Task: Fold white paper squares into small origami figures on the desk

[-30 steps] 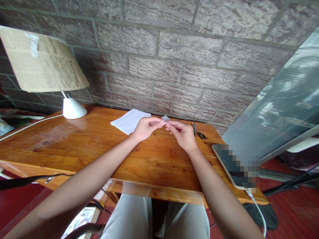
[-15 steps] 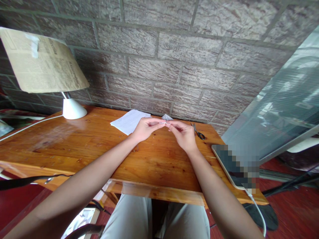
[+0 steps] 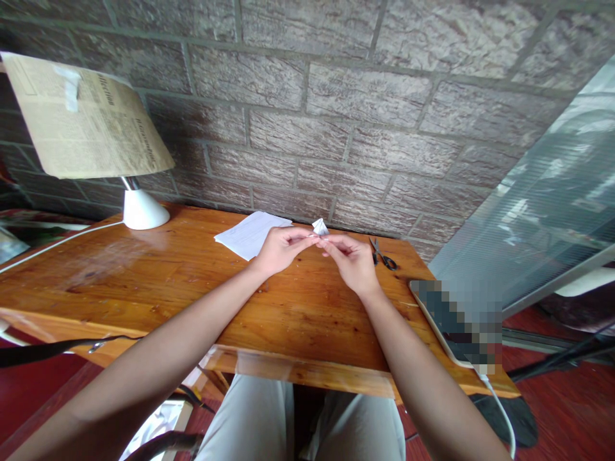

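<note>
Our left hand [image 3: 280, 249] and right hand [image 3: 354, 261] pinch the paper [image 3: 319, 226], peak toward twelve o'clock, hands at its eight and four, neither clearly nearer

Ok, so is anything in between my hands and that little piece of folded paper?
Nothing visible is. The left hand and right hand both have their fingertips at the folded paper. The white sheets lie to the left and the scissors to the right, neither in between.
</note>
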A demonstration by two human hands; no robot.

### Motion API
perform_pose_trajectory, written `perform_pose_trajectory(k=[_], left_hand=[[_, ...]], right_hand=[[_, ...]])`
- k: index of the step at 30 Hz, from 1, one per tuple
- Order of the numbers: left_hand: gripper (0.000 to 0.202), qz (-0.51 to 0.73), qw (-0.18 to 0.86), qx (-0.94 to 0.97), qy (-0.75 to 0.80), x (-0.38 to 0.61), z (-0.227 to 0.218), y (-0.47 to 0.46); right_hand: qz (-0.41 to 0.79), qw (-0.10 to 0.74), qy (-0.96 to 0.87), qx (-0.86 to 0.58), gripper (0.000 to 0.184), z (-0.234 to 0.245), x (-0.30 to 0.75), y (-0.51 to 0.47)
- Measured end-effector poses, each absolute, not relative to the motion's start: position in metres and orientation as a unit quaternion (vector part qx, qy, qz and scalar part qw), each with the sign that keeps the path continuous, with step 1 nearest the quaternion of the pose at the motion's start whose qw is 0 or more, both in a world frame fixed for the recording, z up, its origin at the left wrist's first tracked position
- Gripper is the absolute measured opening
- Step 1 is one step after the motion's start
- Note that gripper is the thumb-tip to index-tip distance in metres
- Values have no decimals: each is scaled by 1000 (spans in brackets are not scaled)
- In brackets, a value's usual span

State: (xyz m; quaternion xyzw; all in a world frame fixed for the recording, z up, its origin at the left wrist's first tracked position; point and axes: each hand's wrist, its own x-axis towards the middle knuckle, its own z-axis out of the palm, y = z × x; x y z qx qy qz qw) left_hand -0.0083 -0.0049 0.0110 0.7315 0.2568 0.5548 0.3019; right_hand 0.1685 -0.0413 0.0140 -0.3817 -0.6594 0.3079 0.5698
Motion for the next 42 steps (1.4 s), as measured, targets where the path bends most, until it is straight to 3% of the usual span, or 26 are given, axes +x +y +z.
perform_pose_trajectory(k=[7, 17, 22, 26, 29, 33, 37, 42], left_hand=[[25, 568, 331, 714, 241, -5, 10, -5], [34, 544, 401, 704, 218, -3, 5, -3], [28, 549, 296, 743, 242, -7, 7, 0], [21, 564, 238, 752, 244, -9, 11, -1], [24, 546, 311, 745, 224, -8, 11, -1], [31, 532, 415, 702, 227, -5, 8, -2], [32, 532, 436, 685, 241, -4, 7, -2], [33, 522, 465, 674, 238, -5, 9, -2]], right_hand=[[376, 565, -634, -372, 26, 20, 166, -42], [361, 574, -627, -383, 30, 20, 169, -41], [334, 570, -632, -406, 30, 21, 170, -41], [192, 579, -666, -429, 26, 22, 171, -42], [144, 574, -691, -415, 23, 24, 173, -42], [238, 539, -703, -398, 27, 25, 175, -41], [304, 533, -689, -386, 30, 23, 174, -40], [300, 545, -672, -402, 28, 21, 174, -40]])
